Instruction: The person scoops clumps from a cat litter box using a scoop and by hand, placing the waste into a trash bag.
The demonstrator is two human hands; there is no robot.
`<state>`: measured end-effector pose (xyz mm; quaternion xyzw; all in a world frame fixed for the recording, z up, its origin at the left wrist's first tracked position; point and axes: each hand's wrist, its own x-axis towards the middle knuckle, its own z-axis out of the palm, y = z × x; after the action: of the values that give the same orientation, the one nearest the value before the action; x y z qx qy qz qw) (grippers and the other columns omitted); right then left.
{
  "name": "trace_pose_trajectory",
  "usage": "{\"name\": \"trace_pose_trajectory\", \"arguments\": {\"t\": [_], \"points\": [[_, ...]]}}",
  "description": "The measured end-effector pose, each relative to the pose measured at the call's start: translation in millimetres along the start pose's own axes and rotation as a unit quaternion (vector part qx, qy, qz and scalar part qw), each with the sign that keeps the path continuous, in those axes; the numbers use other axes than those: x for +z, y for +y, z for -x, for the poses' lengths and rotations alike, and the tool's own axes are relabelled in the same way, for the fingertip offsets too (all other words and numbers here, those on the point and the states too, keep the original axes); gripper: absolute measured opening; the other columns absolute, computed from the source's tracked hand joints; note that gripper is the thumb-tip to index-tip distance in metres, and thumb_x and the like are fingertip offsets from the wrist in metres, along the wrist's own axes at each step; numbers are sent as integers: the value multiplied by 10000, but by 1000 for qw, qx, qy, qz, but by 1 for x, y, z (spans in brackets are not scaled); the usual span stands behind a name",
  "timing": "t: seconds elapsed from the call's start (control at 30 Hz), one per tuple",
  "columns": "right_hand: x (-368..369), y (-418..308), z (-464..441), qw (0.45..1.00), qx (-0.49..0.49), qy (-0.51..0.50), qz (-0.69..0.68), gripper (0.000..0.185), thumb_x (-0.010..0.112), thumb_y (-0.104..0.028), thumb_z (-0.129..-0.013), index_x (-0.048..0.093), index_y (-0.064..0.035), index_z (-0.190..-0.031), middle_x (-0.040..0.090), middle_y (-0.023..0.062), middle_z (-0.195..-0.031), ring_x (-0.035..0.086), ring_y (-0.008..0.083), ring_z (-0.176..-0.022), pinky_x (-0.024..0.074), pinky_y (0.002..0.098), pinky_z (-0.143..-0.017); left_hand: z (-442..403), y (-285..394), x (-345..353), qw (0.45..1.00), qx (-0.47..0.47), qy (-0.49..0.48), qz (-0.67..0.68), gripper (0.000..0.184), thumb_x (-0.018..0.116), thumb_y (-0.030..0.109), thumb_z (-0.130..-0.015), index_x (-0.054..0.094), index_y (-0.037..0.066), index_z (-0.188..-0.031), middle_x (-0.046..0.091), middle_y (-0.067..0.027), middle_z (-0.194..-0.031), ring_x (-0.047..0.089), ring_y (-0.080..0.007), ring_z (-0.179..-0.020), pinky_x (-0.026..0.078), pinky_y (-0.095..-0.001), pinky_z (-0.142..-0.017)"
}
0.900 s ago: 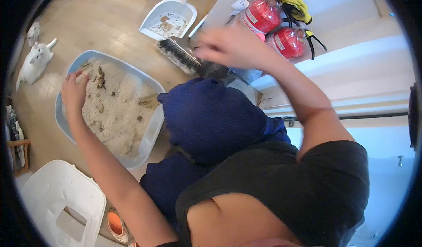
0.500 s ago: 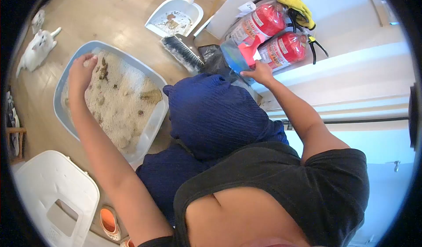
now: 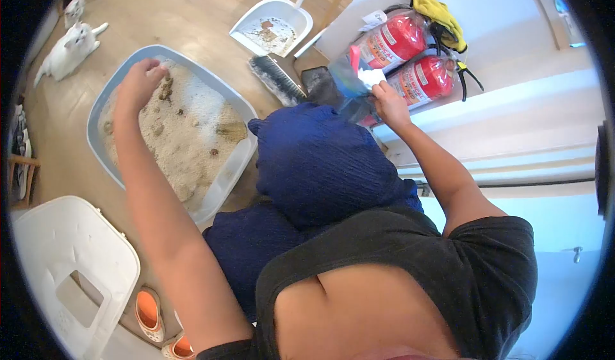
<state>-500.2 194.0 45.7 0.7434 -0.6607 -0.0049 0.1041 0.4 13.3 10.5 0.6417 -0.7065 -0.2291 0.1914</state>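
Note:
My left hand (image 3: 139, 85) is over the upper left part of a pale blue litter box (image 3: 246, 161), its fingers curled together; whatever is between them is hidden. Sandy litter (image 3: 186, 135) with dark clumps fills the box. On the other side, my right hand (image 3: 389, 103) pinches a white piece (image 3: 371, 78) at the top of a blue and pink plastic package (image 3: 348, 76). That package stands beside a black bag (image 3: 320, 85), in front of the red fire extinguishers (image 3: 394, 38).
A dustpan (image 3: 272, 30) with debris and a brush (image 3: 277, 79) lie beyond my knees. Two white cats (image 3: 69, 51) are at the upper left. A white litter box cover (image 3: 77, 264) and orange-lined shoes (image 3: 149, 312) are at the lower left. Yellow gloves (image 3: 439, 17) top the extinguishers.
My right hand has gone from a blurred position near the brush to the package and now grips the white piece. My left hand stays over the litter. The view has shifted slightly.

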Motion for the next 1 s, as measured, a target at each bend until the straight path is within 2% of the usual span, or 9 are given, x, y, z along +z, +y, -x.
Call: {"name": "trace_pose_trajectory", "arguments": {"t": [0.1, 0.4, 0.47, 0.57, 0.63, 0.8, 0.83, 0.97, 1.0], "points": [[-9, 1, -15, 1000, -20, 18, 14, 97, 554, -125, -802, 493, -76, -861, 508, 113, -841, 572, 323, -825, 472, 451, -658, 4, 3, 1, 998, 31, 8, 46, 406, 595, 307, -822, 605, 16, -1105, 603, -186, -1132, 571, -305, -1060, 435, -368, -897], [-89, 9, -95, 978, -146, 150, 3, 104, 562, -74, -782, 520, -57, -876, 527, 154, -860, 563, 365, -827, 440, 444, -692, 23, -24, -30, 997, -3, 45, 59, 388, 581, 333, -859, 611, 17, -1083, 646, -154, -1018, 607, -258, -934, 455, -351, -836], [-127, -16, -115, 983, -115, 136, 35, 111, 562, -97, -804, 482, -55, -869, 507, 153, -854, 547, 370, -814, 428, 439, -679, 36, -31, -46, 994, -47, 64, 74, 396, 582, 340, -860, 609, 20, -1091, 647, -152, -1019, 610, -254, -925, 458, -352, -831], [-167, -52, -152, 966, -187, 177, 3, 131, 555, -156, -840, 458, -74, -869, 509, 131, -872, 543, 364, -819, 430, 431, -662, 59, -53, -76, 979, -74, 173, 74, 445, 593, 407, -826, 636, 27, -1052, 665, -152, -931, 628, -264, -883, 468, -346, -799], [-193, -85, -169, 955, -211, 208, 26, 153, 559, -196, -853, 460, -82, -876, 530, 104, -889, 555, 349, -823, 437, 421, -656, 77, -73, -96, 977, -96, 181, 64, 516, 514, 474, -866, 571, 77, -1191, 624, -142, -1098, 601, -272, -968, 460, -369, -834], [-246, -115, -230, 882, -347, 320, -11, 183, 567, -266, -868, 530, -94, -915, 586, 94, -810, 583, 311, -744, 445, 380, -644, 143, -93, -136, 946, -152, 275, 77, 494, 566, 433, -861, 594, 31, -1147, 639, -116, -1082, 582, -215, -1018, 424, -314, -887], [-258, -132, -227, 885, -335, 324, -9, 171, 623, -144, -811, 541, -41, -922, 559, 81, -780, 598, 211, -757, 476, 316, -688, 156, -90, -140, 938, -169, 290, 89, 492, 565, 432, -862, 592, 38, -1155, 634, -109, -1096, 570, -210, -1039, 412, -313, -901], [-282, -226, -212, 860, -332, 382, -68, 185, 646, -107, -776, 512, -5, -853, 544, 66, -715, 529, 193, -684, 437, 327, -654, 184, -96, -156, 925, -195, 312, 94, 497, 562, 436, -864, 583, 54, -1180, 617, -99, -1133, 542, -196, -1084, 384, -313, -933], [-281, -249, -211, 819, -374, 415, -131, 197, 647, -113, -769, 490, -7, -823, 521, 77, -701, 515, 186, -672, 431, 319, -644, 193, -99, -160, 925, -189, 318, 88, 499, 563, 437, -863, 582, 52, -1182, 617, -100, -1132, 544, -198, -1081, 385, -312, -933]]}}
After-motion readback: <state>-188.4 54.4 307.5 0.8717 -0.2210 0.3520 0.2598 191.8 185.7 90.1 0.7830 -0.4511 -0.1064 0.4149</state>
